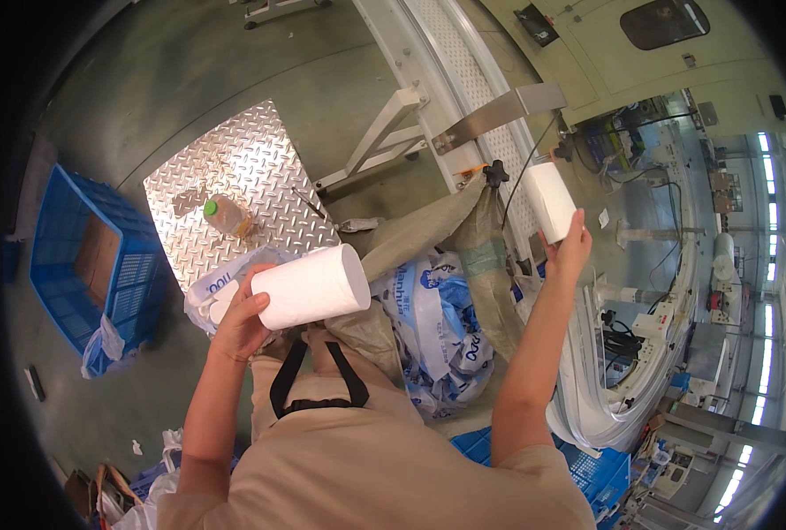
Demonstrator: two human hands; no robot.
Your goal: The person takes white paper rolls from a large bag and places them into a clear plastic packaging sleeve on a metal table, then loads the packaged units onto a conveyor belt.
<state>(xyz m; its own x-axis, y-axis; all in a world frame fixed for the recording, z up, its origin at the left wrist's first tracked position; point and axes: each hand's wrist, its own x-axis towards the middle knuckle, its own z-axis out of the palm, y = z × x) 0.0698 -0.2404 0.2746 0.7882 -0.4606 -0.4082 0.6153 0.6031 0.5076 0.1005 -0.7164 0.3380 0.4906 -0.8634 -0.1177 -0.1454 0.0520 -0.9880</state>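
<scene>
My left hand point(241, 320) is closed round one end of a white paper roll point(313, 287), held sideways in front of my body. Out to the right, my right hand point(569, 247) grips the lower end of a second white paper roll point(549, 196), which is tilted over the side of the conveyor point(490, 84). Beside my left hand, a printed plastic pack with white rolls point(212, 281) rests at the near edge of a metal tread-plate table point(260, 150). Between my arms, a sack point(437, 327) bulges with blue-and-white printed wrappers.
A bottle with a green cap point(225, 215) lies on the tread-plate table. To the left stands a blue plastic crate point(128, 256). A bent metal guide point(499, 115) crosses the conveyor, and a large pale machine point(605, 71) stands beyond. Another blue crate point(600, 468) is at lower right.
</scene>
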